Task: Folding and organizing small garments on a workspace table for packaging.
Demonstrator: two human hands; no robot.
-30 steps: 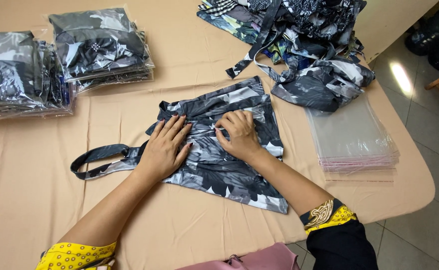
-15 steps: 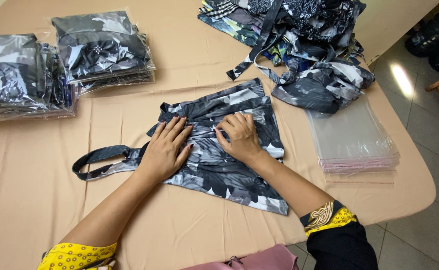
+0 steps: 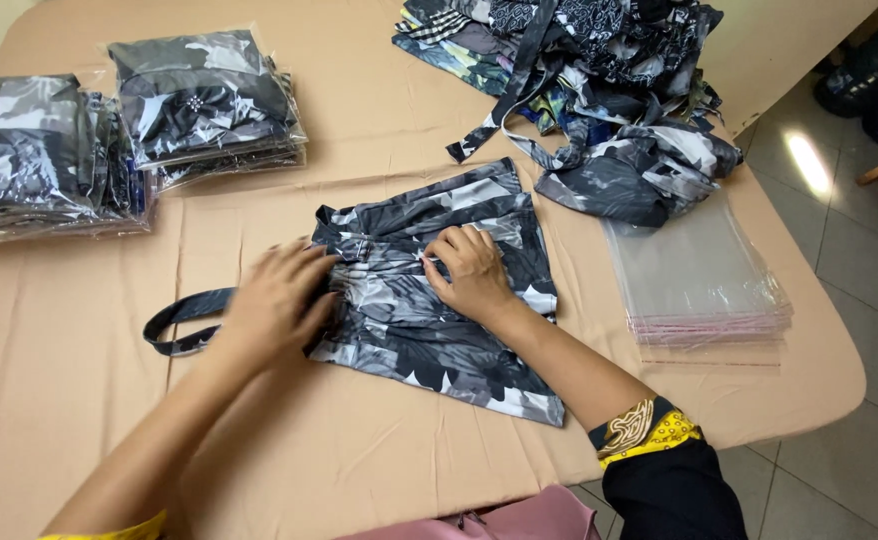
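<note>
A grey, black and white leaf-print fabric piece [image 3: 429,330] lies flat in the middle of the table, with a dark strap loop [image 3: 181,318] trailing off its left side. My left hand [image 3: 277,300] rests palm down on the cloth's left edge, blurred, fingers together. At the cloth's centre, my right hand [image 3: 471,272] pinches a gathered fold between its fingertips. Both forearms reach in from the bottom of the view.
Two stacks of bagged printed fabric [image 3: 204,105] [image 3: 44,155] sit at the back left. A heap of loose printed fabric and straps [image 3: 599,90] lies at the back right. Clear plastic bags [image 3: 694,280] are stacked at the right near the table's edge [image 3: 829,400]. Tiled floor lies beyond.
My left hand has slid left toward the cloth's edge and the strap. The right hand stays at the centre fold. The view has shifted slightly.
</note>
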